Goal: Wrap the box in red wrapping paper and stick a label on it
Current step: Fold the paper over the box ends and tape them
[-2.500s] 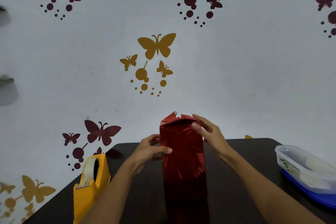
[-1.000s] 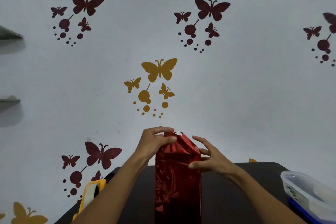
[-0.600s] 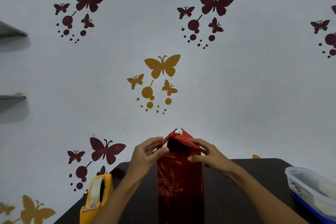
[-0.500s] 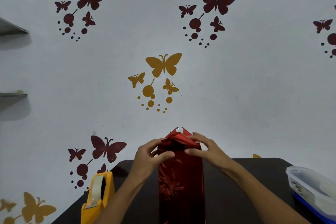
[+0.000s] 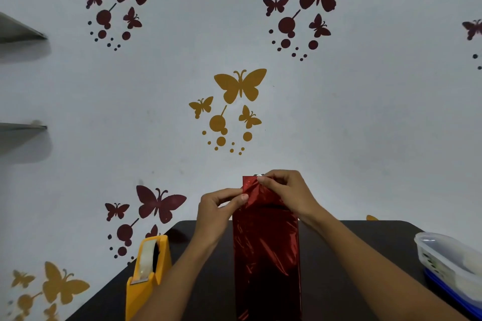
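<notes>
A tall box covered in shiny red wrapping paper (image 5: 266, 255) stands upright on the dark table (image 5: 339, 255) in front of me. At its top end the loose paper flap stands up. My left hand (image 5: 216, 214) pinches the flap's left edge between thumb and fingers. My right hand (image 5: 289, 193) grips the flap's upper right corner, fingers curled over it, and hides the top right of the box. No label is visible.
A yellow tape dispenser (image 5: 147, 273) with a clear tape roll stands at the table's left edge. A clear plastic container with a blue lid beneath (image 5: 451, 266) sits at the right edge. A white wall with butterfly decals is close behind the table.
The folded-in paper at the box's top has been pulled up into a flat upright flap. My right hand rose from the box's side to the flap's top corner; my left moved to its left edge.
</notes>
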`<state>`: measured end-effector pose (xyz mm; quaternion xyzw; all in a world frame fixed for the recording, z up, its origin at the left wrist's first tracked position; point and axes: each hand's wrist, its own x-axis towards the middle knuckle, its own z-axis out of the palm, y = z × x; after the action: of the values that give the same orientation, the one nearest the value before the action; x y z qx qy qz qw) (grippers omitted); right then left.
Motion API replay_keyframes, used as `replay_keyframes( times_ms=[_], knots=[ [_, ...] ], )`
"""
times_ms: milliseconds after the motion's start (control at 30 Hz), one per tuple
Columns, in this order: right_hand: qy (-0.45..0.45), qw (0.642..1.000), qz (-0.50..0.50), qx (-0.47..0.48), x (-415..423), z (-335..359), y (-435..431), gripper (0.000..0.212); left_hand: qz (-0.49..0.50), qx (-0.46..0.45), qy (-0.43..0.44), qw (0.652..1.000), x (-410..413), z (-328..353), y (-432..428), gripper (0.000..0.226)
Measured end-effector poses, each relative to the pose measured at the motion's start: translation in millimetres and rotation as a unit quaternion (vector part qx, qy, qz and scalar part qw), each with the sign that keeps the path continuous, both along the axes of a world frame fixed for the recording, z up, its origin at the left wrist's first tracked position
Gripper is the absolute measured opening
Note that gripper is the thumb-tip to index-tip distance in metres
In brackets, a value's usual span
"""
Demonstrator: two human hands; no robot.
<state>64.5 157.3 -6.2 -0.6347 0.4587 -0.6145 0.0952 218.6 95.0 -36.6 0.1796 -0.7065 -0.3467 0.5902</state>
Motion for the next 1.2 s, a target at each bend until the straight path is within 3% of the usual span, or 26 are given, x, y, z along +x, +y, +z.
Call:
replay_keyframes(
  times_ms=[200, 333, 567, 767, 900, 1200],
  knots=[
    [-0.046, 0.999, -0.011, 0.002, 5.2, -1.9, -4.8, 0.017, 0.015, 0.027, 0.018, 0.999, -5.6, -2.0, 0.2, 0.012],
    [-0.058, 0.997, -0.043, -0.01, 4.8, -0.3, -5.9, 0.003, 0.014, 0.032, 0.037, 0.999, -7.6, -2.7, 5.3, 0.016],
    [0.021, 0.997, -0.072, -0.021, 2.0, 5.7, -3.8, 0.004, 0.023, -0.005, 0.017, 1.0, -8.7, -4.0, 3.3, 0.014],
    [0.018, 0.999, -0.045, -0.019, -3.4, 8.6, -1.6, 0.009, 0.0, 0.006, 0.007, 1.0, -7.1, 2.7, 2.5, 0.014],
    [0.02, 0.999, -0.031, -0.009, -3.1, 9.9, 0.6, 0.002, -0.024, 0.017, -0.038, 0.999, -3.4, 12.9, 2.4, 0.008],
    [0.132, 0.981, -0.108, 0.094, 1.2, 29.1, -3.0, 0.028, -0.027, 0.01, -0.064, 0.998, -0.4, 14.5, 1.2, 0.008]
  ],
)
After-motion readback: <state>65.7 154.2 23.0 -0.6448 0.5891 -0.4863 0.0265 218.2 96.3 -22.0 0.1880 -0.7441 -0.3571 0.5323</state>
